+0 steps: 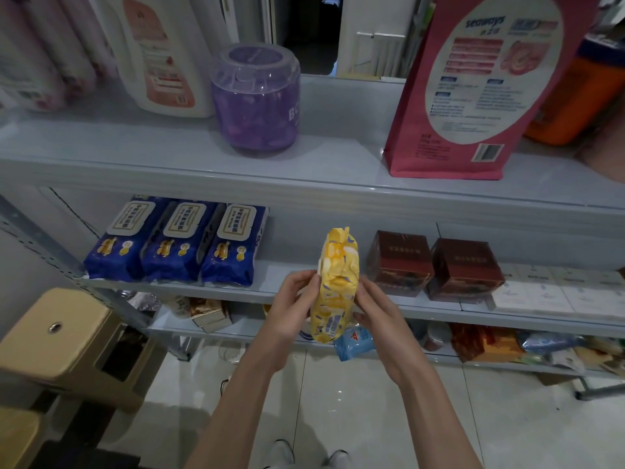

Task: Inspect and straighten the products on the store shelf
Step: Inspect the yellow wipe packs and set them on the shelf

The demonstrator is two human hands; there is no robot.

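Observation:
A yellow soft pack [336, 282] stands upright in front of the middle shelf [270, 286], held between both hands. My left hand [291, 309] grips its left side, fingers curled around the edge. My right hand [375, 309] holds its right side from behind. Three blue wipe packs [176, 242] lean in a row on the middle shelf's left. Two dark red boxes [433, 265] sit to the pack's right.
The upper shelf [169, 154] carries a purple jar [257, 99], a white bottle [162, 52] and a pink box [473, 82]. White flat boxes [548, 289] lie at the middle shelf's right. The bottom shelf holds mixed packets [487, 343]. A tan stool [67, 340] stands at the left.

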